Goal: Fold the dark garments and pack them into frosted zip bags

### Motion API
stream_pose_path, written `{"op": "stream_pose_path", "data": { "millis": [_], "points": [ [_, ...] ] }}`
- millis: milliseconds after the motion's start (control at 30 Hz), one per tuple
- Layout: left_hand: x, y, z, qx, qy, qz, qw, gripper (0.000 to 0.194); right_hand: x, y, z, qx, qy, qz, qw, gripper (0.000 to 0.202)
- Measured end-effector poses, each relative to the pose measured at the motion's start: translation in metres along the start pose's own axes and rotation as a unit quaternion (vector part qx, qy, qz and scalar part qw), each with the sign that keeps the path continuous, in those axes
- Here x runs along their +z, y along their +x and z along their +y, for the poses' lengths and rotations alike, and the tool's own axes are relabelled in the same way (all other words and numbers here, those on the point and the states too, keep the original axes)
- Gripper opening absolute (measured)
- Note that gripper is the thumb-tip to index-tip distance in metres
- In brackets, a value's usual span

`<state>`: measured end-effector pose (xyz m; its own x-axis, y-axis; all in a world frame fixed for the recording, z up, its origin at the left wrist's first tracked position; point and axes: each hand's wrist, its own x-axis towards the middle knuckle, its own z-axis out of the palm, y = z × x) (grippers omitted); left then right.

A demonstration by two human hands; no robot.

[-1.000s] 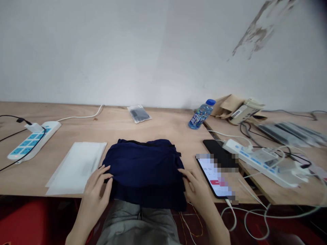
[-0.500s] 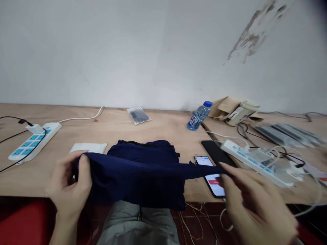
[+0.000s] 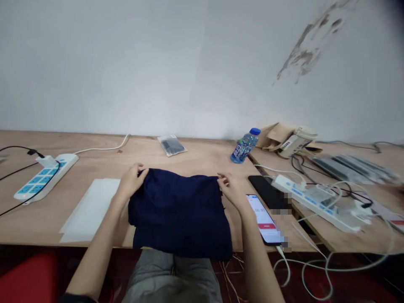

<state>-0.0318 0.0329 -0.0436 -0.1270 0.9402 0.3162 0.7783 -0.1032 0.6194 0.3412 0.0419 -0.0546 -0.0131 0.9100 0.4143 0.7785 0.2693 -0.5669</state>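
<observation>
A dark navy cloth (image 3: 181,210) lies folded over on the table, its near edge hanging slightly past the table's front edge. My left hand (image 3: 132,181) pinches the cloth's far left corner. At the far right corner, my right hand (image 3: 229,187) has its fingers closed on the same cloth. White translucent sheets (image 3: 91,210) lie flat left of the cloth. Beside my right forearm is a phone (image 3: 263,223) with a lit screen.
A power strip (image 3: 46,179) sits at left, another (image 3: 315,202) with cables at right. A blue-capped bottle (image 3: 244,147), a black slab (image 3: 267,191), a small clear packet (image 3: 172,145), a paper bag (image 3: 274,134) and a coffee cup (image 3: 296,143) are on the wooden table (image 3: 202,158).
Both hands have moved inward and away from me, to the cloth's far corners. The layer stretched between them now lies on the rest of the cloth. The white sheets are more exposed.
</observation>
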Motion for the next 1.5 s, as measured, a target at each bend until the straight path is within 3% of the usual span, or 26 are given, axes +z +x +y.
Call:
{"op": "stream_pose_path", "data": {
  "millis": [133, 267, 433, 567, 700, 833, 900, 1000, 1200, 1367, 1500],
  "points": [
    [0.042, -0.039, 0.006, 0.082, 0.042, -0.035, 0.995, 0.044, 0.035, -0.030, -0.008, -0.028, -0.024, 0.017, 0.999, 0.032],
    [0.075, -0.085, 0.013, 0.158, 0.072, -0.112, 0.978, 0.056, 0.059, -0.073, -0.023, -0.106, -0.068, -0.034, 0.992, 0.037],
    [0.092, -0.107, 0.005, 0.105, 0.109, -0.099, 0.984, 0.079, 0.076, -0.089, -0.007, -0.093, -0.133, -0.080, 0.983, 0.058],
    [0.096, -0.108, 0.005, 0.092, 0.119, -0.085, 0.985, 0.083, 0.071, -0.082, 0.004, -0.098, -0.125, -0.114, 0.981, 0.058],
    [0.098, -0.108, 0.008, 0.090, 0.132, -0.078, 0.984, 0.082, 0.054, -0.057, -0.001, -0.104, -0.099, -0.162, 0.976, 0.047],
    [0.099, -0.108, 0.008, 0.097, 0.147, -0.068, 0.982, 0.079, 0.051, 0.003, -0.024, -0.106, -0.062, -0.189, 0.974, 0.026],
    [0.100, -0.109, 0.007, 0.098, 0.153, -0.059, 0.982, 0.078, 0.067, 0.040, -0.039, -0.115, -0.058, -0.189, 0.974, 0.023],
    [0.100, -0.110, 0.008, 0.098, 0.154, -0.053, 0.982, 0.077, 0.108, 0.086, -0.055, -0.113, -0.070, -0.180, 0.975, 0.022],
    [0.099, -0.110, 0.010, 0.095, 0.150, -0.052, 0.983, 0.076, 0.184, 0.125, -0.065, -0.094, -0.104, -0.151, 0.979, 0.036],
    [0.098, -0.111, 0.011, 0.091, 0.155, -0.063, 0.982, 0.077, 0.207, 0.136, -0.063, -0.122, -0.109, -0.128, 0.978, 0.033],
    [0.097, -0.111, 0.013, 0.090, 0.154, -0.065, 0.982, 0.076, 0.202, 0.144, -0.066, -0.153, -0.100, -0.080, 0.980, 0.020]
  ]
}}
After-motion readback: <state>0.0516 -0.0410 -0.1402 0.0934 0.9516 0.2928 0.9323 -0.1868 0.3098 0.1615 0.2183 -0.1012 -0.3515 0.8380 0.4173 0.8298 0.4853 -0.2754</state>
